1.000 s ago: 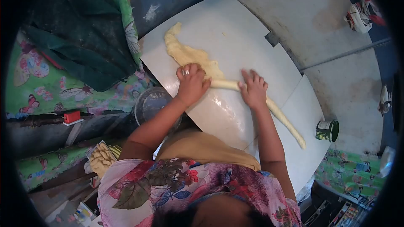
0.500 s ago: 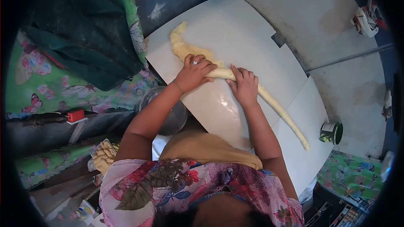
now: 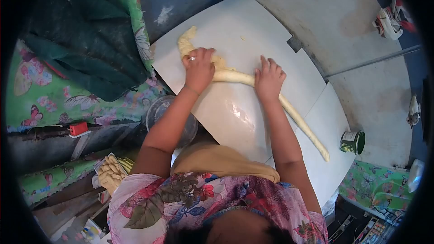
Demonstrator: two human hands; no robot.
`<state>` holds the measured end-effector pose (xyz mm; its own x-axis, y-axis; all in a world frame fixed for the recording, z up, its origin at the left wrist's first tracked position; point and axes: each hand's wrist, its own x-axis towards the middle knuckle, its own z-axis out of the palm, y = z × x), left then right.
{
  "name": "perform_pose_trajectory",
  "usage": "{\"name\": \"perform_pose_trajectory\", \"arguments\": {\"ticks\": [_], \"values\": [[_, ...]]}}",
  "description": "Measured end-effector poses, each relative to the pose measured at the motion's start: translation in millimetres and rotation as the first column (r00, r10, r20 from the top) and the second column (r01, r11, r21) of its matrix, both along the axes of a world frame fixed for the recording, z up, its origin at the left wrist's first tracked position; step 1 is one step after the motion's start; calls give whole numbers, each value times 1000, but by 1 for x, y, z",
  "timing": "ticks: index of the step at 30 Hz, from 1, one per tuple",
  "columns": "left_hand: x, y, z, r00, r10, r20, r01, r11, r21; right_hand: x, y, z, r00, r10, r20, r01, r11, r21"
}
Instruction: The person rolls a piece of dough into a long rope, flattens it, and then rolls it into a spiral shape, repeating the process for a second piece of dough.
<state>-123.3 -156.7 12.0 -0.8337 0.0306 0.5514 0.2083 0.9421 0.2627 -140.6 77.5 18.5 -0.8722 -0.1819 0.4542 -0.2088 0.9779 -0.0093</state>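
Note:
A long rope of pale yellow dough [image 3: 234, 77] crosses the white tabletop, its left part still a flat, uneven sheet and its right part a thin tapering tail. My left hand [image 3: 199, 70], with a ring on one finger, curls its fingers over the flat dough near the left end of the thick roll; the fingertips are partly hidden. My right hand [image 3: 269, 81] lies on the rope farther right with its fingers stretched forward and slightly apart. Beneath that palm, the dough is hidden.
A dark green can [image 3: 352, 142] stands at the table's right edge. A small dough scrap [image 3: 243, 38] lies toward the back of the white table [image 3: 235, 131]. Below left are a clear-rimmed bucket [image 3: 158, 113] and a tray of shaped dough pieces [image 3: 111, 171]. Grey panels [image 3: 312, 13] border the far side.
My left hand has shifted left and up onto the flat dough. My right hand has moved slightly right, its fingers now reaching farther forward. More of the thick roll shows between the hands.

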Motion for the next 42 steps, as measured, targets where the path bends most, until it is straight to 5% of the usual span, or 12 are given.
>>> {"name": "perform_pose_trajectory", "arguments": {"ticks": [3, 6, 11, 17, 22, 24, 25, 27, 28, 31, 37, 42], "values": [[-5, -12, -13, 971, -193, 138, 206, 975, -85, 24, -7, -38, 836, 494, 239, -396, 844, -363], [11, -22, -18, 947, -295, 128, 307, 948, -84, 46, -18, -15, 911, 408, 62, -400, 909, -118], [17, -27, -10, 951, -301, 66, 306, 949, -73, 23, -22, -6, 931, 320, 176, -296, 943, -152], [48, -57, 13, 816, -310, 487, 299, 949, 103, 50, 12, 6, 861, 399, 315, -370, 917, -151], [13, -31, 14, 984, 91, 151, -99, 994, 46, -7, 5, 7, 966, 71, 247, -71, 997, -11], [-5, -14, 14, 982, 189, 6, -190, 981, 28, -17, -3, 9, 999, 13, 41, -16, 997, 69], [-13, -11, 15, 969, 238, -69, -237, 971, 27, -14, -9, 11, 986, 153, 70, -153, 988, -5], [-22, -14, 7, 987, 8, 160, 5, 997, -80, -1, -25, -7, 839, 528, 132, -480, 832, -279], [-23, -16, 1, 954, -99, 284, 135, 985, -110, 15, -39, -5, 757, 583, 295, -494, 806, -325], [-13, -23, -12, 980, -160, 117, 167, 985, -53, 27, -53, -7, 863, 463, 201, -446, 886, -129], [5, -25, 0, 976, -218, 13, 218, 975, -39, -5, -57, 0, 878, 376, 295, -331, 924, -194], [18, -58, 10, 896, -333, 294, 338, 940, 33, 42, -34, 4, 813, 477, 336, -420, 878, -229]]}}
